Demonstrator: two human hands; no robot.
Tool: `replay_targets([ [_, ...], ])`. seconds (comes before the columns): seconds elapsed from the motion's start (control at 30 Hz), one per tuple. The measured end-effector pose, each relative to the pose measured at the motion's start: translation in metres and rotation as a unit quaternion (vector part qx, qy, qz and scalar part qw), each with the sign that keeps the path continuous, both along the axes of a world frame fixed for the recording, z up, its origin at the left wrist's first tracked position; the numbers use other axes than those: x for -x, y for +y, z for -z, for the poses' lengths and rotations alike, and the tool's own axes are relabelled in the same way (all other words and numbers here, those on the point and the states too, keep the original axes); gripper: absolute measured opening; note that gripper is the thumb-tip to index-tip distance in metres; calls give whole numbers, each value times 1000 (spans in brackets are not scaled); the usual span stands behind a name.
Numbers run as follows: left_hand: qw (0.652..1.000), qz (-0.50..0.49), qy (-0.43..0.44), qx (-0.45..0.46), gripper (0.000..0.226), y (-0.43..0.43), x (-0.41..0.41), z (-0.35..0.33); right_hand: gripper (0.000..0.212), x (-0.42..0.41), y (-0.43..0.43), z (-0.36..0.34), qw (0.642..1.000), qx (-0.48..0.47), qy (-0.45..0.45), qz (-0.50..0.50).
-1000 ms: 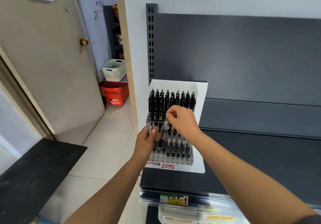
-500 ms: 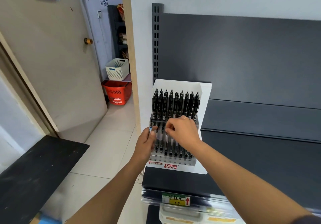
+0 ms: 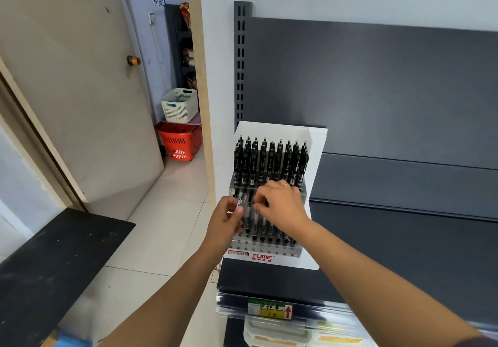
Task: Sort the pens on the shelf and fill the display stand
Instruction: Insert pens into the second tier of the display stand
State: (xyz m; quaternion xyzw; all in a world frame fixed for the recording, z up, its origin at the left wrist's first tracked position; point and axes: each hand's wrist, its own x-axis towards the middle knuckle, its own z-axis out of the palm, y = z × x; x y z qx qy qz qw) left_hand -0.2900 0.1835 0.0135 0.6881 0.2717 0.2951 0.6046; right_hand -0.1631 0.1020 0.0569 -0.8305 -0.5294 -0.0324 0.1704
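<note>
A white and clear tiered pen display stand (image 3: 315, 158) sits at the left end of the dark shelf (image 3: 404, 239). Its upper tier holds several black pens (image 3: 269, 160); the lower tier holds several clear-barrelled pens (image 3: 258, 228). My left hand (image 3: 225, 220) holds a small bunch of pens (image 3: 240, 201) upright at the stand's left edge. My right hand (image 3: 280, 206) hovers over the lower tier, fingertips pinching a pen there; the pen itself is mostly hidden by the fingers.
An open door (image 3: 80, 90) stands at left. A white basket (image 3: 179, 105) sits on a red basket (image 3: 179, 140) on the tiled floor beyond. A black board (image 3: 54, 266) lies lower left. A price label (image 3: 269, 309) hangs on the shelf's front edge.
My right hand has dropped from the middle of the stand to the lower tier. My left hand stays at the stand's left edge with its pens.
</note>
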Motion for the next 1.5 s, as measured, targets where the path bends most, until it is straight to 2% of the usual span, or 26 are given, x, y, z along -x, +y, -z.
replay_targets([
  [0.13, 1000, -6, -11, -10, 8, 0, -1, -1, 14, -4, 0, -6, 999, 5, 34, 7],
  [0.3, 1000, -7, -16, -12, 16, 1, -2, -3, 22, 0, 6, -24, 979, -81, 185, -5],
  [0.5, 1000, 7, -18, -19, 20, 1, 0, -5, 9, 7, 8, -26, 963, -76, 257, -31],
  [0.6, 999, -10, -21, -33, 19, 3, 2, -7, 12, 8, 8, -30, 957, -99, 273, -19],
  [0.73, 994, -70, -14, -79, 11, 9, 6, -8, 13, 7, 7, -40, 967, -134, 217, 1],
  [0.87, 987, -93, 16, -129, 13, 11, 7, -6, 13, 11, 5, -38, 988, -86, 125, 4],
  [1.1, 975, -85, 58, -194, 23, 14, 3, -7, 18, 19, 2, -20, 998, -25, 49, -5],
  [1.23, 969, -74, 75, -222, 24, 17, 3, -5, 14, 19, 4, -11, 999, -20, 50, 8],
  [1.37, 970, -65, 74, -224, 19, 20, 3, 0, 13, 22, 8, 4, 999, -19, 5, 26],
  [1.5, 959, -63, 79, -263, 16, 22, 2, -1, 14, 19, 13, 2, 999, -26, 15, 37],
])
